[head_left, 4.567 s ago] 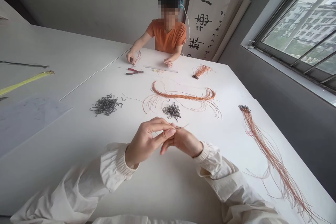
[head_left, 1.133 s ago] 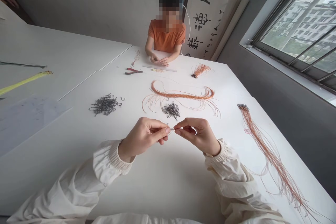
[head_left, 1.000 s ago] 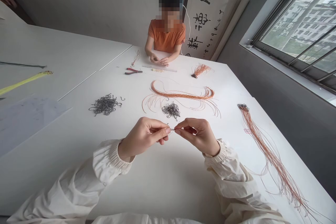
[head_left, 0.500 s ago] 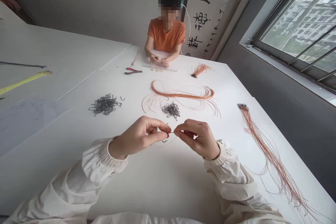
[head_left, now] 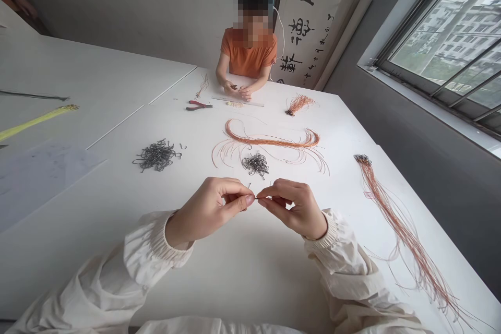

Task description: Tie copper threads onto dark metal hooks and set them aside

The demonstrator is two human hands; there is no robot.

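Between my pinched fingertips is a fish hook; only a short dark piece of its shank shows in the gap. My left hand is closed on the hook, thumb against forefinger, hiding its bend. From the other side my right hand pinches at the shank end, with what looks like thin line there, too fine to make out. Just beyond my fingers lies a small pile of dark hooks. Behind that stretches a curved bundle of orange fishing line, its loose ends fanned out.
A larger hook pile lies to the left. Along the right edge runs a long bundle of orange lines with hooks. Across the white table sits a person in orange, near red-handled pliers and a short orange bundle.
My left hand has shifted slightly right and down, narrowing the gap between my fingertips. The hook's bend, visible below the left fingers before, is now hidden. My right hand stays nearly in place.
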